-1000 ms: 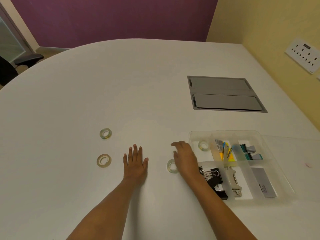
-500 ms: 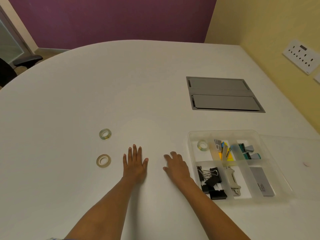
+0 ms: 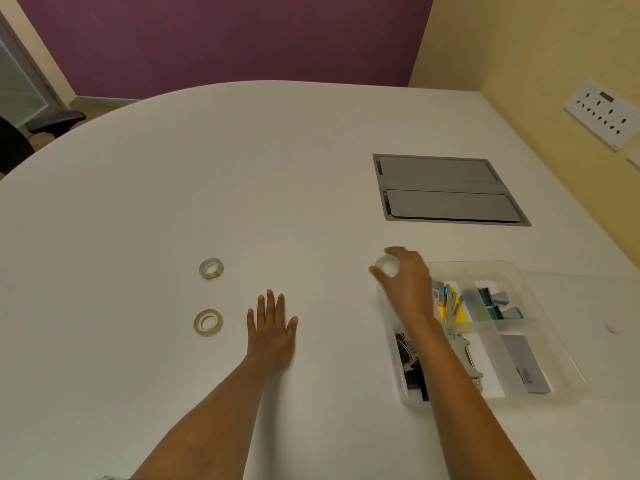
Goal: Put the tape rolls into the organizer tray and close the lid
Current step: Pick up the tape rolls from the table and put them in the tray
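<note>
My right hand (image 3: 405, 280) holds a clear tape roll (image 3: 387, 265) between thumb and fingers, over the far left corner of the clear organizer tray (image 3: 519, 271). My forearm hides that corner compartment and the roll seen there earlier. My left hand (image 3: 272, 329) lies flat on the white table, fingers spread, holding nothing. Two more tape rolls lie to its left: a clear one with coloured marks (image 3: 211, 269) and a yellowish one (image 3: 208, 322). The tray's clear lid (image 3: 595, 306) lies open to the right.
The tray holds black binder clips (image 3: 408, 362), a stapler-like tool (image 3: 465, 355), sticky notes (image 3: 453, 308), teal clips (image 3: 495, 304) and a grey card (image 3: 524, 363). A grey cable hatch (image 3: 446, 190) is set in the table behind it. A wall socket panel (image 3: 604, 114) is at right.
My right hand picked up the roll lying in front of me and carried it right and away to the tray's far left corner. The left hand stayed flat.
</note>
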The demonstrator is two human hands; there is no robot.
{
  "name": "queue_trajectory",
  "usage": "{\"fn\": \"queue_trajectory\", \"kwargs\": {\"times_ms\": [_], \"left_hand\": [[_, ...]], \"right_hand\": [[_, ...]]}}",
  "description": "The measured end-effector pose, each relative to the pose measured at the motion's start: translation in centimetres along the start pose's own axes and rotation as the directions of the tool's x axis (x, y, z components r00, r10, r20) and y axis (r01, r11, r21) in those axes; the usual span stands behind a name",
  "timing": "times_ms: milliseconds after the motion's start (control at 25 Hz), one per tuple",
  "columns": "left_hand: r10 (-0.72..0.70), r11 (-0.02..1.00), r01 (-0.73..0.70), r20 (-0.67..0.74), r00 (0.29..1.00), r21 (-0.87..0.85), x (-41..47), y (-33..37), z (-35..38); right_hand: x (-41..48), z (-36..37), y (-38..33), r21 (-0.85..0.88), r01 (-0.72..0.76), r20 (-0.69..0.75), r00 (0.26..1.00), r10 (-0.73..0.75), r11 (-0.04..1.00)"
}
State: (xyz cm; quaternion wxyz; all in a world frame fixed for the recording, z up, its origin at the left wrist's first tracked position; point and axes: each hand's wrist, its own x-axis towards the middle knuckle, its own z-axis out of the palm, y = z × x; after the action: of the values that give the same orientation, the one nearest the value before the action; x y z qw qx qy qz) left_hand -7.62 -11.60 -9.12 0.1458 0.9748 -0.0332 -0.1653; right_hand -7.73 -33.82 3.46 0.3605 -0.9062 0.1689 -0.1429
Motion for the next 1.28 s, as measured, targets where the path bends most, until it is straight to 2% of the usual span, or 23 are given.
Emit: {"fn": "queue_trajectory", "kwargs": {"times_ms": [120, 240, 360, 920, 1080, 1200, 1280], "left_hand": [[0.002, 1.000, -0.002, -0.020, 1.000, -0.010, 0.0, 0.0, 0.2], [0.003, 1.000, -0.004, -0.017, 1.000, -0.012, 0.0, 0.0, 0.2], [-0.002, 1.000, 0.002, -0.018, 1.000, -0.005, 0.0, 0.0, 0.1], [0.008, 1.000, -0.010, -0.084, 0.996, -0.017, 0.1, -0.3, 0.7], [0.027, 0.999, -0.033, -0.143, 0.989, -0.040, -0.1, -0.6, 1.0], [0.064, 0.996, -0.073, -0.184, 0.981, -0.041, -0.2, -1.2, 1.1], [0.078, 0.996, -0.086, -0.206, 0.975, -0.028, -0.1, -1.5, 1.1]], "right_hand": [[1.3, -0.9, 2.4, -0.124, -0.101, -0.029, 0.995, 0.098, 0.987], [1.6, 0.2, 4.8, -0.233, -0.163, 0.104, 0.976, 0.192, 0.959], [1.5, 1.6, 6.1, -0.290, -0.148, 0.203, 0.956, 0.212, 0.945], [1.0, 2.9, 7.4, -0.230, -0.079, 0.113, 0.988, 0.108, 0.970], [0.5, 2.8, 5.9, -0.177, -0.051, -0.008, 0.999, 0.050, 0.983], [0.5, 3.3, 2.8, -0.128, 0.041, -0.080, 0.995, -0.051, 0.991], [0.7, 4.1, 0.5, -0.103, 0.118, -0.054, 0.991, -0.124, 0.988]]}}
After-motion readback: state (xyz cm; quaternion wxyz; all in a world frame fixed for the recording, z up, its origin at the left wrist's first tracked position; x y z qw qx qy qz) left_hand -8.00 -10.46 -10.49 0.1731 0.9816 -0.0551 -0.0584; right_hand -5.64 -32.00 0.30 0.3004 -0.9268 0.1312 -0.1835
